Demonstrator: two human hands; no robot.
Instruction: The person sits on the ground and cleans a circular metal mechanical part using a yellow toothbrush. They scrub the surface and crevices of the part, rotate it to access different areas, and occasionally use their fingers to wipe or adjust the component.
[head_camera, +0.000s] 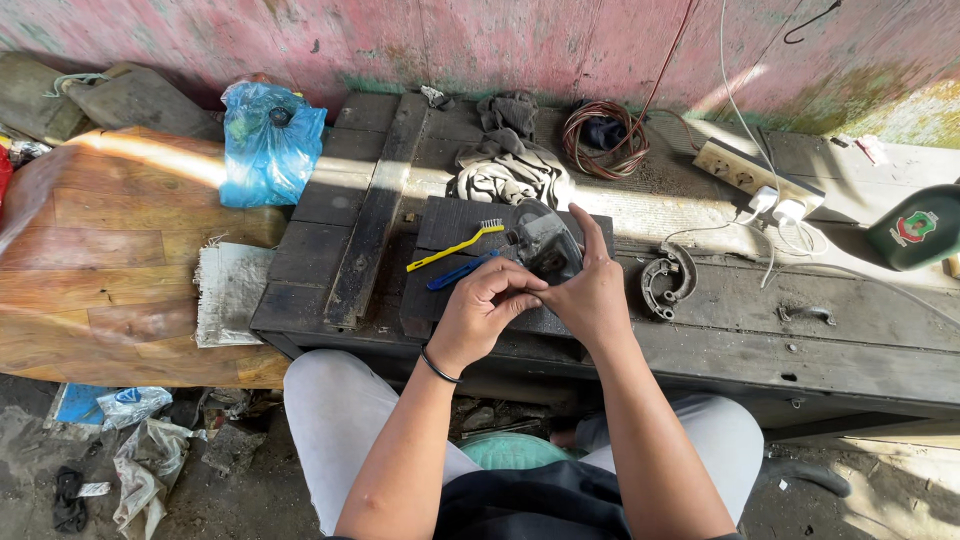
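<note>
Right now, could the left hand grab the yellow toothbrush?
Probably yes. The yellow toothbrush lies bare on the dark board just beyond the left hand, with only a blue tool between. But that hand is busy on the grey metal part.

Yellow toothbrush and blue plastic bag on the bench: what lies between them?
In the head view, only bare dark wooden planks lie between the yellow toothbrush and the blue plastic bag; nothing rests on that stretch.
</note>
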